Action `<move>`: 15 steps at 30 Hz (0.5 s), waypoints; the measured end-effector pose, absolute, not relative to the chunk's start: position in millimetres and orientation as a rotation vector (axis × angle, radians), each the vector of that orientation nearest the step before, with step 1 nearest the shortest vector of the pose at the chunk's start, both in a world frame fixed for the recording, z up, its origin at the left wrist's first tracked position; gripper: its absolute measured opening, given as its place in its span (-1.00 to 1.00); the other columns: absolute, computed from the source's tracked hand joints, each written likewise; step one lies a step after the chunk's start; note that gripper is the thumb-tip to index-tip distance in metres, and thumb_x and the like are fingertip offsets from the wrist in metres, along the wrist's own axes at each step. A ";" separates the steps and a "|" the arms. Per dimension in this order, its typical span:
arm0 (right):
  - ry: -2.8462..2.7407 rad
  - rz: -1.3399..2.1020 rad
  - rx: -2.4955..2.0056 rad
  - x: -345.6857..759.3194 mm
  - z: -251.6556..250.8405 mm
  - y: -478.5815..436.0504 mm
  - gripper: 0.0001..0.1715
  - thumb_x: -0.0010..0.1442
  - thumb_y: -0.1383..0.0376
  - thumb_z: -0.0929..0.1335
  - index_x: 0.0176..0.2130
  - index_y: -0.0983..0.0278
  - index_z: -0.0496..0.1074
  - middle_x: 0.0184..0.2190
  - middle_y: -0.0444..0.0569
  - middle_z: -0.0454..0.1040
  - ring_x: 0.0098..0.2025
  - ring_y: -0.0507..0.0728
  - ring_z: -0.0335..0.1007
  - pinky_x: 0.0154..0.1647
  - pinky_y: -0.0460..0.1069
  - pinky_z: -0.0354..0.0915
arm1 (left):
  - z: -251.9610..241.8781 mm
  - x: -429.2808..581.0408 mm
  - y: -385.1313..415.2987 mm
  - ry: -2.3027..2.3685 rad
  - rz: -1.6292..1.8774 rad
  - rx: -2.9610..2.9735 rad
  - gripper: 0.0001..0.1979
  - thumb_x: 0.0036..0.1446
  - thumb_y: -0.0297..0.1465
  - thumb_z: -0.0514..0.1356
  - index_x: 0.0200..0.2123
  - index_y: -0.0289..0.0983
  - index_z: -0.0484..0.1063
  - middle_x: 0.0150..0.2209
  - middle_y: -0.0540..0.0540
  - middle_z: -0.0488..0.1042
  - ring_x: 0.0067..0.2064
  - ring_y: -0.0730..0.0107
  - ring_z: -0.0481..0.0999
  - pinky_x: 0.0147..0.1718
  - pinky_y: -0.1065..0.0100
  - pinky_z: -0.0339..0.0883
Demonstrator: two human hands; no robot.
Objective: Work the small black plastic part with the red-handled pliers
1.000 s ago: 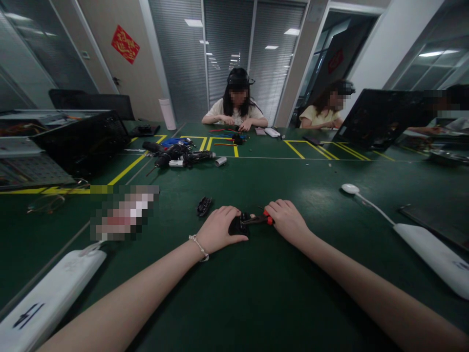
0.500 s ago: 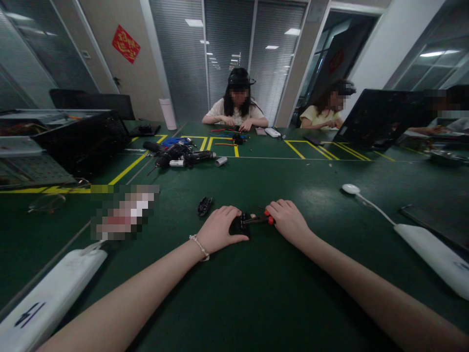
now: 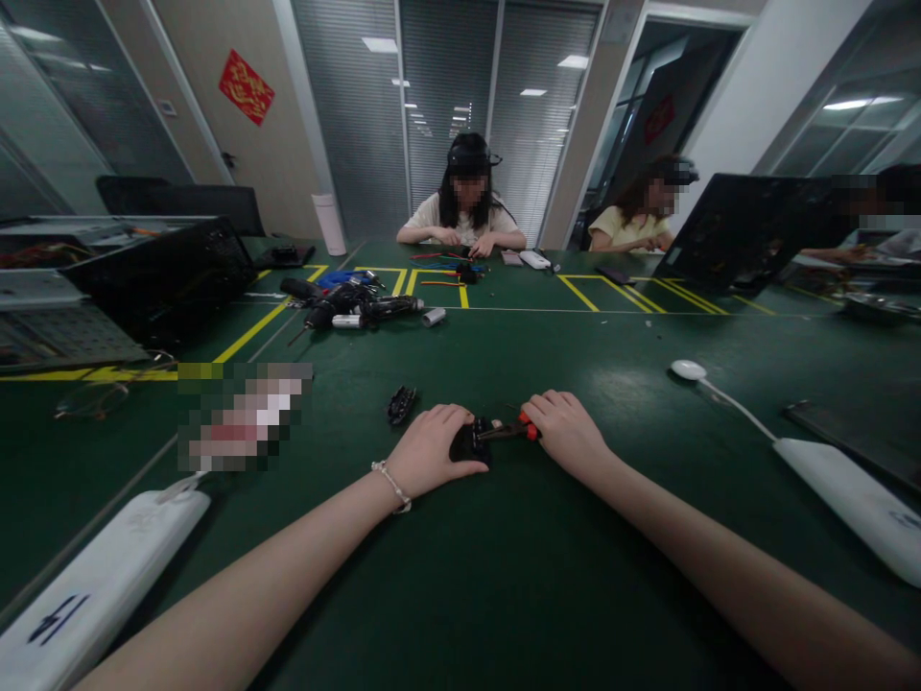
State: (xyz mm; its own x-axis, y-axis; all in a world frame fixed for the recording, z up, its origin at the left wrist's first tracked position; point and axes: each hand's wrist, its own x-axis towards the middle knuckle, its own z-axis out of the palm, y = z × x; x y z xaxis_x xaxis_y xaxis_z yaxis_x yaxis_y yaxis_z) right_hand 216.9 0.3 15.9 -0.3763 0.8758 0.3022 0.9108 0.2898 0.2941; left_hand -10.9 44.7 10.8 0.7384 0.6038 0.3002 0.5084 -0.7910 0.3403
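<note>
My left hand (image 3: 434, 448) grips a small black part (image 3: 465, 442) against the green table, thumb on the near side and fingers on the far side. The part's exact kind is unclear. In my right hand (image 3: 566, 429) are red-handled pliers (image 3: 529, 425), the fingers closed around the grips. Their dark jaws point left and reach the right side of the black part; what lies between the jaws is too small to tell. Just beyond my left hand lies another black piece (image 3: 401, 405) with a ridged, uneven surface.
Power tools and blue items form a pile (image 3: 352, 299) further back left. White cased devices with cords lie at the left (image 3: 122, 566) and right (image 3: 849, 504). Glasses (image 3: 93, 398) rest at far left. A person (image 3: 467, 206) works across the table, another (image 3: 637, 216) further right.
</note>
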 end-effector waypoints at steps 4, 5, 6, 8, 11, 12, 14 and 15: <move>-2.451 -0.661 -1.710 216.3 16.2 0.5 -0.71 0.01 0.51 0.20 -0.26 0.32 0.36 -0.29 0.02 0.40 -0.25 0.15 0.24 -0.24 0.03 0.10 | 11.4 -11.2 44.3 0.882 0.582 2.694 -0.44 -0.11 -0.05 0.20 -0.10 -0.24 0.21 -0.13 -0.12 0.32 -0.10 0.17 0.32 -0.17 0.18 0.23; -2.451 -0.661 -1.709 216.1 16.2 0.5 -0.71 0.01 0.51 0.21 -0.25 0.32 0.36 -0.29 0.02 0.40 -0.25 0.15 0.24 -0.24 0.03 0.10 | 11.3 -11.3 44.3 0.881 0.582 2.694 -0.44 -0.10 -0.05 0.19 -0.09 -0.24 0.20 -0.12 -0.12 0.32 -0.09 0.17 0.32 -0.16 0.18 0.22; -2.451 -0.661 -1.709 216.0 16.1 0.5 -0.71 0.01 0.51 0.21 -0.25 0.32 0.36 -0.29 0.02 0.41 -0.24 0.15 0.24 -0.23 0.03 0.10 | 11.1 -11.4 44.3 0.881 0.583 2.694 -0.43 -0.10 -0.05 0.19 -0.08 -0.24 0.20 -0.10 -0.12 0.31 -0.08 0.17 0.31 -0.15 0.18 0.22; -2.451 -0.658 -1.710 216.0 15.9 0.6 -0.71 0.01 0.50 0.22 -0.25 0.32 0.36 -0.28 0.02 0.41 -0.24 0.15 0.24 -0.23 0.03 0.11 | 11.0 -11.5 44.2 0.876 0.584 2.698 -0.42 -0.09 -0.04 0.18 -0.07 -0.25 0.19 -0.08 -0.13 0.31 -0.06 0.17 0.30 -0.13 0.18 0.21; -2.451 -0.656 -1.716 216.1 15.7 0.8 -0.71 0.00 0.51 0.22 -0.25 0.32 0.36 -0.28 0.02 0.41 -0.24 0.15 0.24 -0.23 0.03 0.11 | 11.5 -11.5 43.7 0.875 0.586 2.703 -0.43 -0.09 -0.04 0.18 -0.07 -0.25 0.19 -0.03 -0.14 0.27 -0.04 0.16 0.29 -0.11 0.17 0.20; -2.450 -0.655 -1.719 216.1 15.7 0.8 -0.71 0.00 0.51 0.22 -0.24 0.32 0.36 -0.27 0.02 0.41 -0.24 0.15 0.24 -0.22 0.03 0.11 | 11.8 -11.5 43.5 0.876 0.587 2.704 -0.43 -0.09 -0.05 0.18 -0.08 -0.26 0.20 -0.03 -0.14 0.27 -0.04 0.16 0.29 -0.11 0.18 0.20; -2.451 -0.654 -1.722 215.9 15.8 0.5 -0.71 0.00 0.51 0.22 -0.24 0.32 0.36 -0.27 0.02 0.41 -0.23 0.16 0.24 -0.22 0.04 0.11 | 12.1 -11.4 43.3 0.883 0.590 2.706 -0.44 -0.10 -0.06 0.19 -0.09 -0.26 0.20 -0.04 -0.14 0.28 -0.06 0.16 0.30 -0.12 0.18 0.20; -2.449 -0.656 -1.726 215.7 15.9 0.3 -0.71 0.00 0.51 0.22 -0.24 0.32 0.36 -0.27 0.02 0.41 -0.23 0.16 0.24 -0.22 0.04 0.11 | 12.0 -11.3 43.3 0.885 0.593 2.707 -0.44 -0.11 -0.06 0.20 -0.10 -0.26 0.20 -0.07 -0.14 0.30 -0.07 0.16 0.30 -0.12 0.18 0.21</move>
State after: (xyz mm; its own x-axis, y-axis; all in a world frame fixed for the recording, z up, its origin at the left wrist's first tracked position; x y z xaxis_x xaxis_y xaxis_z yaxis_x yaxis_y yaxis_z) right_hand 215.7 0.3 15.9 -0.3647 0.8817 0.2993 0.9133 0.2760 0.2996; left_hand -11.3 43.3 12.0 0.7354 0.6056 0.3039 0.5116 -0.7904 0.3370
